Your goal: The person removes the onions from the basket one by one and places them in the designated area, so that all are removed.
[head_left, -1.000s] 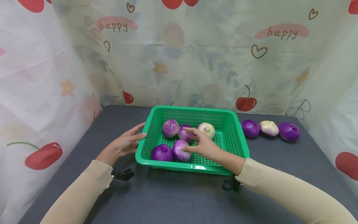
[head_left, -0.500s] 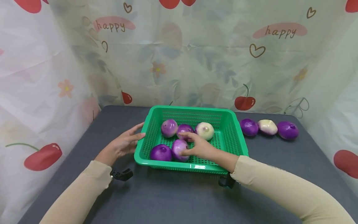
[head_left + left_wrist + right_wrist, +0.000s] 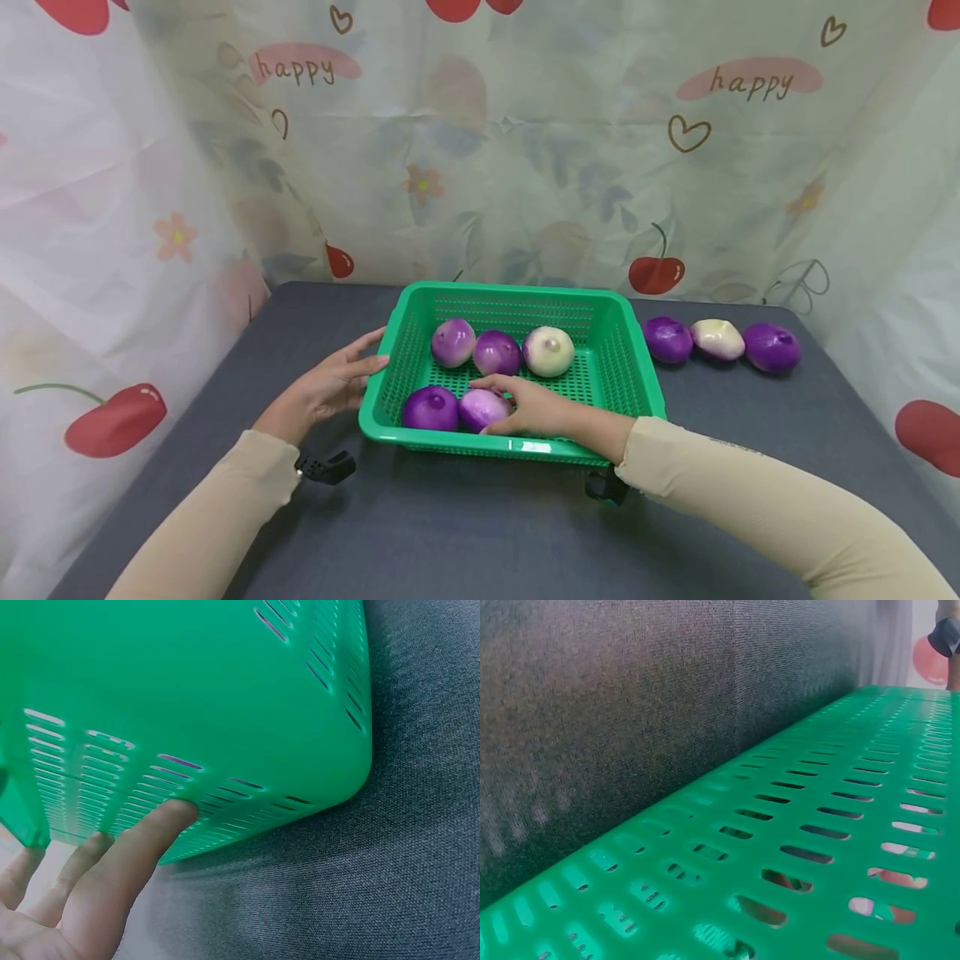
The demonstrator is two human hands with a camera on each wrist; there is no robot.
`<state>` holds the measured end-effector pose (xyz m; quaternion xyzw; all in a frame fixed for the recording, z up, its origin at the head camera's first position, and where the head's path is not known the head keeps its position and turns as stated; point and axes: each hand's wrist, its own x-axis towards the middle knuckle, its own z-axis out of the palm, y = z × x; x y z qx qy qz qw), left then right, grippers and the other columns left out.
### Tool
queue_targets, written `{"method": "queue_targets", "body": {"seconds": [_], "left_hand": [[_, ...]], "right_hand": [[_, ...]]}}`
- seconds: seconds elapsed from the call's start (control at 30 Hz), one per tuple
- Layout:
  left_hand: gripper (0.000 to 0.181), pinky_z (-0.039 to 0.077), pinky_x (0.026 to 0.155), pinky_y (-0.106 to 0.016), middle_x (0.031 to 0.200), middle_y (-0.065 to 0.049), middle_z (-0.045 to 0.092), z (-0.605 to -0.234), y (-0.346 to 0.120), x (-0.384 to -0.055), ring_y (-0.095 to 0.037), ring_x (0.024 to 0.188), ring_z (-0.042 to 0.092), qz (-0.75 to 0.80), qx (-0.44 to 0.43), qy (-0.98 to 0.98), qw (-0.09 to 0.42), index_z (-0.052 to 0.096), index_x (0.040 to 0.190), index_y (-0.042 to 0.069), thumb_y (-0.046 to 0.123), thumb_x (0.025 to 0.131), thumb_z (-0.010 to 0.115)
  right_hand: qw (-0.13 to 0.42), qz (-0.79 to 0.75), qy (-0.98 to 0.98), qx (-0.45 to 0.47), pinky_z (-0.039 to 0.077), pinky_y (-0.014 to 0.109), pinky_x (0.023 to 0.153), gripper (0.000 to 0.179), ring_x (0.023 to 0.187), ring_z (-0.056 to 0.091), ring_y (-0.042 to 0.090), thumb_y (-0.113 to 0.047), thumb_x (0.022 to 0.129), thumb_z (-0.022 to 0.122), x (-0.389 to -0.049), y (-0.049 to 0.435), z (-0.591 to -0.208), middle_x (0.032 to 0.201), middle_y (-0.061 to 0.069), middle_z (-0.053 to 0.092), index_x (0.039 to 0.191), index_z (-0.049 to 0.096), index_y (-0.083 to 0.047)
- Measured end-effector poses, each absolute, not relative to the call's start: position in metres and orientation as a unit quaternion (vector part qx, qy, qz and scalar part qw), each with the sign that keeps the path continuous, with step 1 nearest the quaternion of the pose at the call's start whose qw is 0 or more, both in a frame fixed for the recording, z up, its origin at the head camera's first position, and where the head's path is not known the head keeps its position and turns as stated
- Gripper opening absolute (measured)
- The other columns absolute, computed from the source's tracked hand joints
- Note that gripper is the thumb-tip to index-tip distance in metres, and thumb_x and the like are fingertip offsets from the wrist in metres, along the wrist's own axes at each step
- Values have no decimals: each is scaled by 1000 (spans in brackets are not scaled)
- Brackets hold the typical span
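Pale fabric curtains [image 3: 510,150] printed with red cherries, flowers, brown heart outlines and the word "happy" enclose a dark grey table with a woven-looking surface [image 3: 450,533]. On it stands a rectangular green plastic basket [image 3: 517,288] with slotted walls.

A person's two arms, in cream sleeves, reach forward from the near side, a black device at each wrist. The right hand [image 3: 543,407] comes across the basket's near rim from the right, palm side turned left, thumb and fingers curved around a glossy light purple onion [image 3: 480,408] in the near row; the right wrist view shows mainly the slotted wall. That onion sits just beside a round deep purple onion [image 3: 430,408].

The left hand [image 3: 326,385] is at the basket's left end, fingers spread and fairly straight, touching its outer side; the left wrist view shows a fingertip against the slots.

Farther back inside are a pinkish-purple onion [image 3: 452,342], a darker purple onion [image 3: 497,353] and a whitish onion with a purple flank [image 3: 552,351]. Outside, right of the basket, two purple onions [image 3: 772,347] flank a cream-white one [image 3: 717,339].
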<state>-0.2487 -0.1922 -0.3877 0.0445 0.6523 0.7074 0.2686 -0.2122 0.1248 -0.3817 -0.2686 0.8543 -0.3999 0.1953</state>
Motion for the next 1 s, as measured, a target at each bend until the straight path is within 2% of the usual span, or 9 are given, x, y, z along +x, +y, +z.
{"method": "queue_targets", "body": {"seconds": [0.2,0.4,0.7,1.0], "left_hand": [[74,53,87,-50,134,-14,50,-390,-192,-249,-23,105,66,706,43,655,267,12,156,28,24,99,57],[73,53,87,-51,137,-16,48,-390,-193,-250,-24,105,66,707,44,654,266,12,156,28,25,99,58],[73,52,88,-51,141,-19,43,-388,-193,-248,-24,107,65,710,48,648,269,11,156,28,23,99,56],[73,53,87,-50,143,-20,41,-386,-194,-247,-23,106,65,710,44,649,269,11,156,28,25,99,57]], "right_hand": [[198,-381,862,-269,48,31,87,62,111,54,25,-18,83,76,-209,126,-378,129,12,55,139,50,-9],[194,-410,865,-214,52,33,82,66,102,58,24,-21,79,80,-208,126,-362,127,12,53,138,50,-15],[208,-507,818,-174,54,44,87,68,116,56,34,-21,84,76,-202,138,-334,138,17,44,143,43,-20],[160,-557,796,-176,54,40,84,74,123,51,34,-22,82,79,-188,164,-308,137,10,42,144,40,-29]]}}
